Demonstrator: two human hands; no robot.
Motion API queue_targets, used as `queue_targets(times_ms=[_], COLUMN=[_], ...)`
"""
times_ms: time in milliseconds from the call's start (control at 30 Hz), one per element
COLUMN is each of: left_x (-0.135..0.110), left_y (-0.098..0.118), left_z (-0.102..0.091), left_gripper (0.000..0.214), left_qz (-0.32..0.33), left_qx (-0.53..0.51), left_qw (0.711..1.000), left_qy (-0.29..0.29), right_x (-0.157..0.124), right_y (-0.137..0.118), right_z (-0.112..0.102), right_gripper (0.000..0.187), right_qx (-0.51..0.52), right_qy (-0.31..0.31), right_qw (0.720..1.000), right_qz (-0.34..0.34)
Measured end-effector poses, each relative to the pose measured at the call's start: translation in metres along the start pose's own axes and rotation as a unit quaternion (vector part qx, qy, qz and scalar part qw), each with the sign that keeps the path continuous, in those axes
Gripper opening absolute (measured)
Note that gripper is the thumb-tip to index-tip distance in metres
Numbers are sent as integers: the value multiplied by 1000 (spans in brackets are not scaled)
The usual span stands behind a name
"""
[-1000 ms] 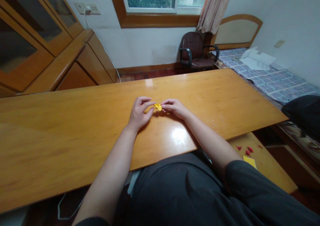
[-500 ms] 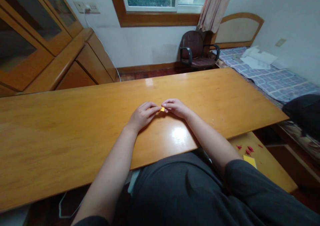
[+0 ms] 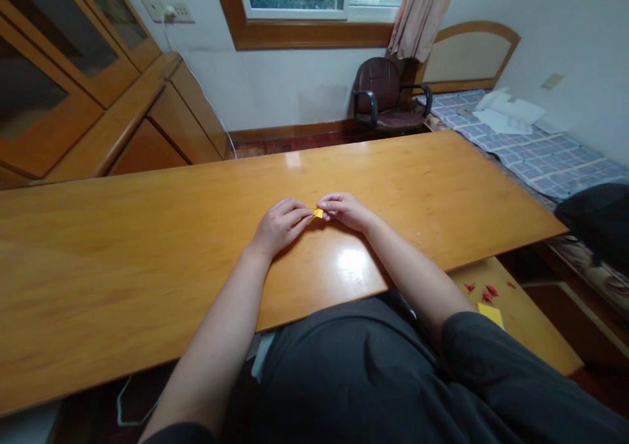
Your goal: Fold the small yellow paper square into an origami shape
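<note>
Between my two hands is a small piece of folded yellow paper [image 3: 318,213], held a little over the wooden table [image 3: 147,254]. My left hand [image 3: 284,224] pinches its left side between thumb and fingers. On the other side, my right hand [image 3: 344,211] is closed with thumb and fingertips on the paper's right edge. The fingers cover part of the paper, so its full folded shape is hidden.
On a lower board to the right lie several small red folded pieces [image 3: 487,294] and a yellow paper stack [image 3: 490,314]. Beyond the table stand a brown armchair [image 3: 378,93] and a bed [image 3: 535,149] with papers. A black bag [image 3: 597,224] sits at far right.
My left fingers have shifted slightly left along the paper, and more of the yellow paper shows between the hands. My right hand stays nearly where it was.
</note>
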State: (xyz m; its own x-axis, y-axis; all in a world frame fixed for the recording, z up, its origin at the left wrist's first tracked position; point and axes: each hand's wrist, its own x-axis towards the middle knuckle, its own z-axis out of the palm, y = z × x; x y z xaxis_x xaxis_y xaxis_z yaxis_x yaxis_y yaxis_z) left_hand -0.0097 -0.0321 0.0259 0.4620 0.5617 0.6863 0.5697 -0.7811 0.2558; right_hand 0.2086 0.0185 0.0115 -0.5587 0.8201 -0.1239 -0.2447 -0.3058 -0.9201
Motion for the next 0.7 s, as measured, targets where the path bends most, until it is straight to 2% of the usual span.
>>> queue_targets(times_ms=[300, 433, 567, 700], left_x=[2, 3, 2, 0], left_y=[3, 4, 1, -1], left_z=[0, 2, 5, 7], left_gripper=[14, 15, 16, 17], left_qz=[-118, -138, -143, -144], left_qx=[-58, -96, -116, -118], left_qw=[990, 985, 983, 983], left_qy=[49, 43, 14, -5], right_x=[-3, -5, -6, -5], right_y=[6, 4, 2, 2], right_z=[2, 7, 9, 9], right_gripper=[34, 30, 25, 21], right_qx=[-81, -122, -183, -239], right_qy=[-10, 1, 6, 7], right_qw=[995, 986, 968, 952], right_qz=[-57, -117, -174, -191])
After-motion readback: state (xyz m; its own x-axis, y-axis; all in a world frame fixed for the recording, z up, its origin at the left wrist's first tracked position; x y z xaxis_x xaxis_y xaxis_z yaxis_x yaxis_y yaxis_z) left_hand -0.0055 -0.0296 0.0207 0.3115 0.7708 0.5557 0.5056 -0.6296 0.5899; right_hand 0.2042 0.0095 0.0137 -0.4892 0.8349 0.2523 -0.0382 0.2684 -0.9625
